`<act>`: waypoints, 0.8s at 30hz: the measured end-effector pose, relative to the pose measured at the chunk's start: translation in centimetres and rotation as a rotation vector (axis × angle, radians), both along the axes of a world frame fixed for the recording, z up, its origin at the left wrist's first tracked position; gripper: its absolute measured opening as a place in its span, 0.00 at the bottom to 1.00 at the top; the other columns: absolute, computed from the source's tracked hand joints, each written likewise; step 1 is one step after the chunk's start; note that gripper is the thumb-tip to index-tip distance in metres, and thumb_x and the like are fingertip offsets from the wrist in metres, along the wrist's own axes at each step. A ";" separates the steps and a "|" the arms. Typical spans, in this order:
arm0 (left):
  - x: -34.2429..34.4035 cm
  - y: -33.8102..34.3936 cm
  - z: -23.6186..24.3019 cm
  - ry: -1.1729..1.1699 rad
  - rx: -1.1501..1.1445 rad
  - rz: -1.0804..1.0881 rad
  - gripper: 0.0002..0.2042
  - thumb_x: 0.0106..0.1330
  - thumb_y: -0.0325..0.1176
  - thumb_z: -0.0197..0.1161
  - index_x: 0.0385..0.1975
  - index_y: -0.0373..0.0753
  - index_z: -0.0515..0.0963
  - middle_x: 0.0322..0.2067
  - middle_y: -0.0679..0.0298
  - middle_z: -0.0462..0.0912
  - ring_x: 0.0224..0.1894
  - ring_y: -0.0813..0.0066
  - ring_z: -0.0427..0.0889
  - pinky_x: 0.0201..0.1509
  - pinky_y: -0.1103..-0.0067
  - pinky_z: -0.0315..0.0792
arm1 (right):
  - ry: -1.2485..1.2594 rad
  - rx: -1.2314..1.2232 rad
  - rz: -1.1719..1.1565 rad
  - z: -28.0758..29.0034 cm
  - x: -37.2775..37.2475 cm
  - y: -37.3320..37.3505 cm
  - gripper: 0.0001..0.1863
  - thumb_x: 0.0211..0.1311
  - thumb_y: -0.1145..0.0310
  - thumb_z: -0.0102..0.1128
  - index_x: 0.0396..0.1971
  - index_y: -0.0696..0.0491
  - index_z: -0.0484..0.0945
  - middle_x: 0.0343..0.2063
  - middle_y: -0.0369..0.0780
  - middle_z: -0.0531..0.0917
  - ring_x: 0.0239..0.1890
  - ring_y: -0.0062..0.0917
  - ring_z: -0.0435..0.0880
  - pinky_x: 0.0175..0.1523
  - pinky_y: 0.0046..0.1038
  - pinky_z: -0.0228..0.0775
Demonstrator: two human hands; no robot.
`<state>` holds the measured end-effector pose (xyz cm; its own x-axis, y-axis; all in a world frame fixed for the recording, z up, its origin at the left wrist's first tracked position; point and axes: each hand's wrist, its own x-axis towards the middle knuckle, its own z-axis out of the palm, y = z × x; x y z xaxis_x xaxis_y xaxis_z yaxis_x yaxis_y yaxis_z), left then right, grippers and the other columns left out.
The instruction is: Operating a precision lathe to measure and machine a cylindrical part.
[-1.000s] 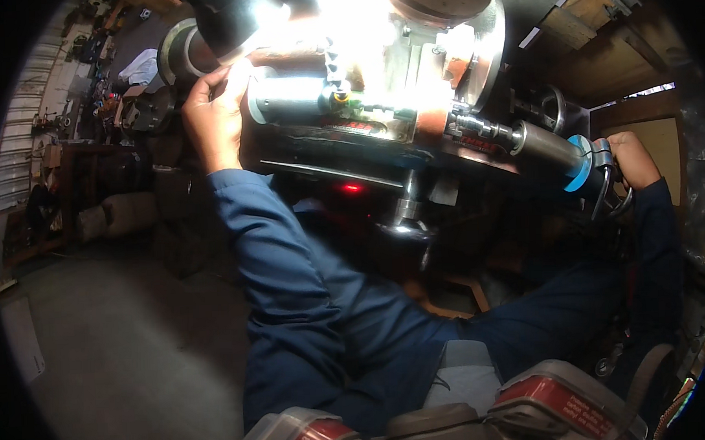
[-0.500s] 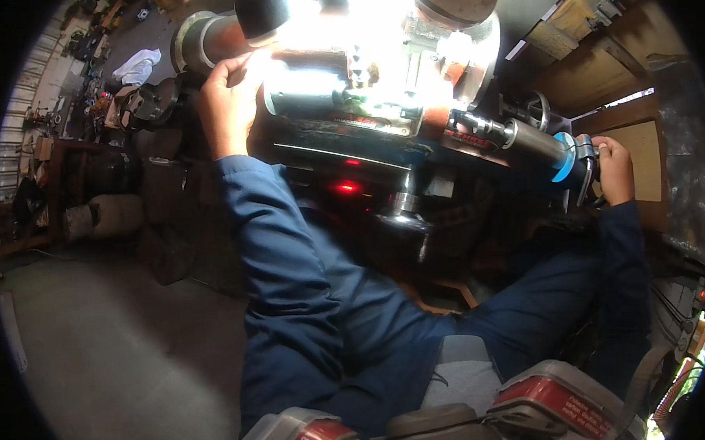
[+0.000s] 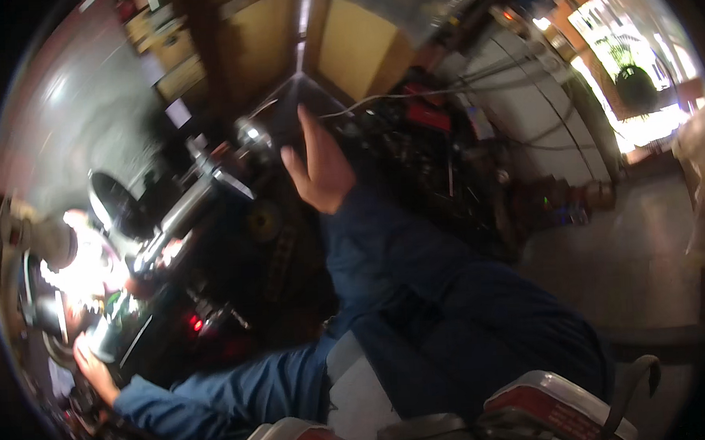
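Observation:
The view is blurred. At the left stands a small metal lathe with a slanting bar and a shiny cylindrical end, under bright lamp glare. My left hand reaches to a silvery cylinder on the lathe; its fingertips are lost in the glare, so its grip does not show. My right hand hovers beyond the lathe's right end, fingers stretched up and thumb apart, with nothing in it. Close to its left side is a shiny metal fitting. A metal handle sticks out from the lathe's right end.
A dark disc stands behind the lathe, and a red light glows at its front. Tangled dark gear and a red box lie to the right, under loose cables. Respirator filters show at the lower edge.
The view has swung right, so the lathe now sits at the left. My right hand has let go of the blue-ringed end of the lathe and opened. My left hand stays at the cylinder.

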<state>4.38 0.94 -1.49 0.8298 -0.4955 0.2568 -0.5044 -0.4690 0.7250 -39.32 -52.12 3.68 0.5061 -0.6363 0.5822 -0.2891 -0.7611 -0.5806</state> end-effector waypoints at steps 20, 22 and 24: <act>0.1 4.9 0.1 -0.232 0.110 0.196 0.15 0.72 0.33 0.43 0.50 0.30 0.71 0.48 0.53 0.76 0.50 0.64 0.74 0.57 0.73 0.65 | 0.689 0.436 -1.019 -8.8 -25.3 -19.2 0.13 0.59 0.67 0.48 0.40 0.58 0.75 0.41 0.53 0.80 0.45 0.45 0.79 0.48 0.42 0.71; -1.9 2.7 1.2 -0.183 0.090 0.174 0.16 0.72 0.33 0.44 0.50 0.30 0.71 0.49 0.53 0.75 0.51 0.64 0.73 0.57 0.73 0.65 | 0.664 0.436 -1.065 -6.5 -25.8 -17.6 0.13 0.60 0.68 0.48 0.41 0.58 0.75 0.41 0.53 0.80 0.45 0.45 0.79 0.48 0.42 0.71; -3.3 1.6 2.3 -0.125 0.049 0.193 0.16 0.72 0.34 0.44 0.51 0.30 0.71 0.49 0.53 0.75 0.51 0.64 0.73 0.58 0.73 0.65 | 0.335 0.220 -1.094 -5.0 -26.1 -15.9 0.14 0.61 0.67 0.48 0.43 0.57 0.74 0.40 0.53 0.80 0.44 0.47 0.79 0.47 0.43 0.71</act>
<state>1.12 2.54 0.78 0.8738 -0.3447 0.3429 -0.4860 -0.5986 0.6367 -65.43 -68.05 -1.36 -0.2681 -0.8990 0.3462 -0.8930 0.0971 -0.4395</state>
